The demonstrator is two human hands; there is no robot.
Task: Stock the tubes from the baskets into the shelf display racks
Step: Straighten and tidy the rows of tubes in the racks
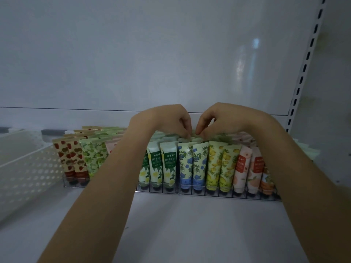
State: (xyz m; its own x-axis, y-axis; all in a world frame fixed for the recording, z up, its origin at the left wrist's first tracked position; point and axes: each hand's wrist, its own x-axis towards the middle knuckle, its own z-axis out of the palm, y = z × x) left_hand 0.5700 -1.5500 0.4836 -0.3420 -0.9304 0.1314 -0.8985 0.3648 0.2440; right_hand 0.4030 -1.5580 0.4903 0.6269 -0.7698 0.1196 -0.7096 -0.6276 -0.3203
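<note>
On the white shelf (171, 228), with the perforated basket (28, 168) at the frame's left, the clear display rack (209, 196) stands nearly full of tubes (199, 164) across the centre. My left hand (169, 119) and right hand (222, 119) reach to its back rows, fingers (185, 128) curled down onto the crimped tops; whether they pinch a tube or only press, I cannot tell. Best seated straight down, one slot, cap first. My forearms hide several rows; the rear tubes blur.
</note>
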